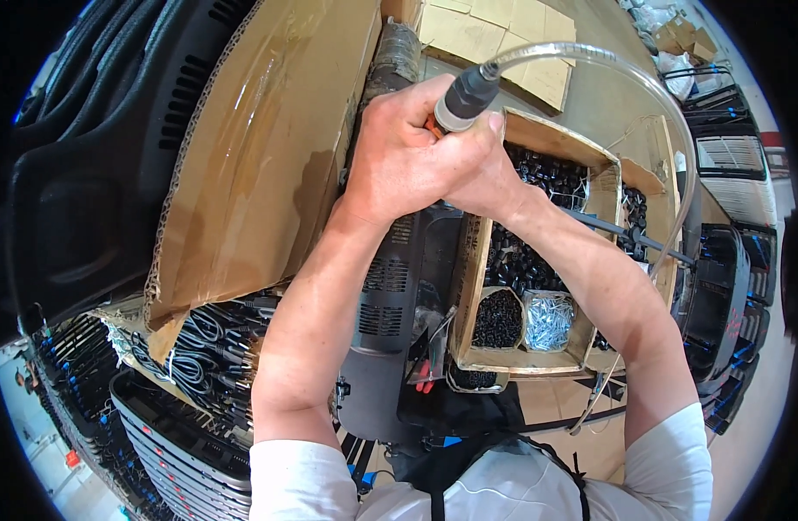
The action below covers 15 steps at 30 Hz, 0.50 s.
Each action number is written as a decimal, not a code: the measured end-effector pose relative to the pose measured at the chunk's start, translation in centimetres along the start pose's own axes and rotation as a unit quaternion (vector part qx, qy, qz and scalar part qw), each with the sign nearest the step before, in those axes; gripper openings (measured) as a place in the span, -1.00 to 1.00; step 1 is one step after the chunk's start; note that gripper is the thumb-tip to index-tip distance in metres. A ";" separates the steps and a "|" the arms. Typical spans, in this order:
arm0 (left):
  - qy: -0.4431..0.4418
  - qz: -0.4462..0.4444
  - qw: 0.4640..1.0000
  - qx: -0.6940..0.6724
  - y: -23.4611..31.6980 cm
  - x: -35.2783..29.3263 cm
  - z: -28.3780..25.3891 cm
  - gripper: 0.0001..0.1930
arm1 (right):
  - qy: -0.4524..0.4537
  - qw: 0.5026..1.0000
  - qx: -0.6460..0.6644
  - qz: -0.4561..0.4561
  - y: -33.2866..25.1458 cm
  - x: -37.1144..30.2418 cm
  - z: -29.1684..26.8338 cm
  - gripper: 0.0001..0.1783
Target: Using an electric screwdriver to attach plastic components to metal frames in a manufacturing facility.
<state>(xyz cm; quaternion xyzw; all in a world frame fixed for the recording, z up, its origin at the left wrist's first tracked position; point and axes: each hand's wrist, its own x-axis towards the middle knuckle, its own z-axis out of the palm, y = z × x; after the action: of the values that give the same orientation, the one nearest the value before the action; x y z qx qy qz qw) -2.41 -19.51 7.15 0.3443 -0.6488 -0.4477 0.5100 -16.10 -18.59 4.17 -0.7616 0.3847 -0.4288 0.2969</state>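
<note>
Both my hands are closed together around an air screwdriver [471,94], whose dark top end rises above the fingers. A clear hose [625,62] runs from that end and curves down to the right. My left hand [390,156] grips from the left, and my right hand [486,174] wraps it from the right. A bit of orange on the tool shows between them. Its lower end is hidden behind the hands. Below them lies a long black plastic piece with vent slots [383,300]; whether the tool touches it is hidden.
Right of the work stands a wooden box [581,358] with black plastic parts [516,256], small black pieces [496,318] and silver screws [549,319]. A large cardboard sheet [242,139] rises at left, above black cables [212,347] and stacked black panels [177,451].
</note>
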 end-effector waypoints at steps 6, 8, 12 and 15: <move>-0.002 0.007 1.000 -0.022 -1.2 -0.5 -0.1 -0.77 | -0.040 0.999 -0.008 0.029 -0.7 0.1 0.0 -0.67; -0.007 0.003 1.000 -0.023 -0.9 -0.6 -0.2 -0.77 | -0.031 0.999 -0.025 -0.002 -0.6 0.1 0.0 -0.66; -0.016 -0.026 0.999 0.013 0.2 -0.1 -0.8 -0.76 | -0.028 0.999 0.019 0.027 -0.3 0.3 -0.1 -0.74; -0.056 -0.082 0.994 0.034 0.9 -0.5 -1.6 -0.70 | -0.050 0.998 0.022 0.031 -0.4 0.5 -0.5 -0.64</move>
<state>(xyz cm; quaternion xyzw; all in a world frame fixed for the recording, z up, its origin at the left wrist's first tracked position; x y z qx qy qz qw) -0.67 -19.05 7.97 0.3883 -0.6609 -0.4840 0.4222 -16.27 -18.84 4.93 -0.7633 0.3831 -0.3888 0.3457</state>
